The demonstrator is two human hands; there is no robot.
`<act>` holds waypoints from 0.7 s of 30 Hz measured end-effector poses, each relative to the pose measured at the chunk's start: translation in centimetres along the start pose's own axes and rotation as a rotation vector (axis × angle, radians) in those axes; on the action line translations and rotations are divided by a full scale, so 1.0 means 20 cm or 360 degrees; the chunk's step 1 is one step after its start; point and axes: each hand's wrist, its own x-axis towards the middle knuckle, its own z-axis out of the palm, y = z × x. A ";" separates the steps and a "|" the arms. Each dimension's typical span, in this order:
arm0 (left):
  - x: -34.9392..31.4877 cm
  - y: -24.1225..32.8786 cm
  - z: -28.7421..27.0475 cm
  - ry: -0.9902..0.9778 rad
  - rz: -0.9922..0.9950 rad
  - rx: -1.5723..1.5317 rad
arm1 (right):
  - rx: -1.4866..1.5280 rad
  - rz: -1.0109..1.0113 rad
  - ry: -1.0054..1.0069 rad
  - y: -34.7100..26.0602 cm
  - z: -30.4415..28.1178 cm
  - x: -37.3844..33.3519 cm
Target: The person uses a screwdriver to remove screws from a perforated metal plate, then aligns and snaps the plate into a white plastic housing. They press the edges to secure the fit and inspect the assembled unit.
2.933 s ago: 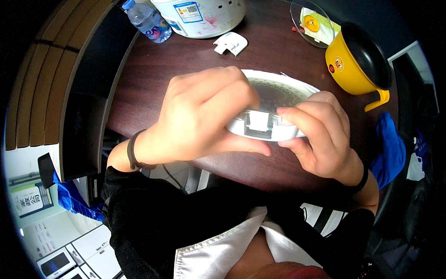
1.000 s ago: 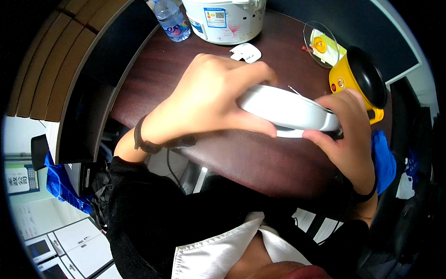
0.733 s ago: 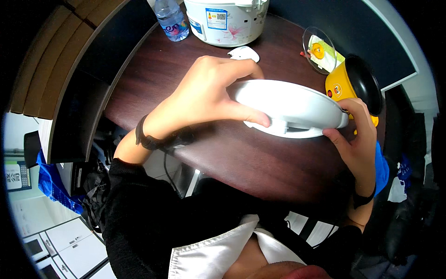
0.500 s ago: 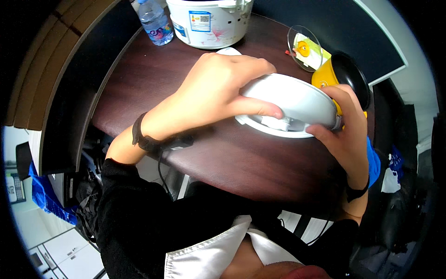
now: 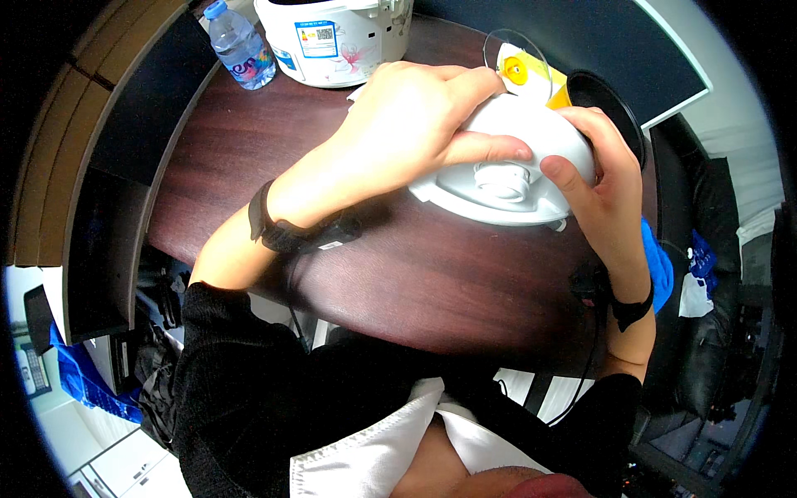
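A white, domed rice cooker lid (image 5: pixel 540 124) is held tilted above the table between both my hands. A round white fitting (image 5: pixel 502 180) shows on its near side. My left hand (image 5: pixel 415 124) grips the lid's left side, fingers over the top and thumb along the near face. From the right, my right hand (image 5: pixel 606 183) clasps it, thumb in front and fingers behind. Beyond my left hand stands a white rice cooker body (image 5: pixel 336 46) with a floral print and a blue-edged label; its upper rim is cut off by the frame.
A water bottle (image 5: pixel 241 50) with a blue cap stands at the back left of the dark wooden table (image 5: pixel 398 286). Behind the lid are a clear round glass lid (image 5: pixel 540 62), and a yellow pot (image 5: pixel 610 95) with a black inside. Dark partitions (image 5: pixel 581 41) border the table.
My hands have tilted the lid so that more of its near face and round fitting shows. The lid sits slightly higher in view; the background has shifted left and up.
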 end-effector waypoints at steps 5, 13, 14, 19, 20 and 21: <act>0.02 0.00 0.00 -0.0032 -0.0036 -0.0014 | 0.0030 0.0007 0.0034 0.02 0.00 0.00; 0.01 0.01 0.04 0.0050 0.0054 -0.0011 | -0.0028 -0.0051 0.0088 0.06 0.00 0.01; 0.01 0.01 0.05 -0.0038 -0.0002 0.0003 | -0.0038 -0.0044 0.0090 0.07 0.00 0.01; 0.03 0.02 0.06 -0.0077 -0.0151 -0.0108 | 0.0004 -0.0001 0.0108 0.06 0.00 0.00; 0.03 0.02 0.06 -0.0091 -0.0175 -0.0117 | 0.0015 -0.0002 0.0104 0.06 0.00 0.00; 0.03 0.02 0.06 -0.0078 -0.0171 -0.0124 | -0.0007 -0.0013 0.0104 0.06 0.00 0.00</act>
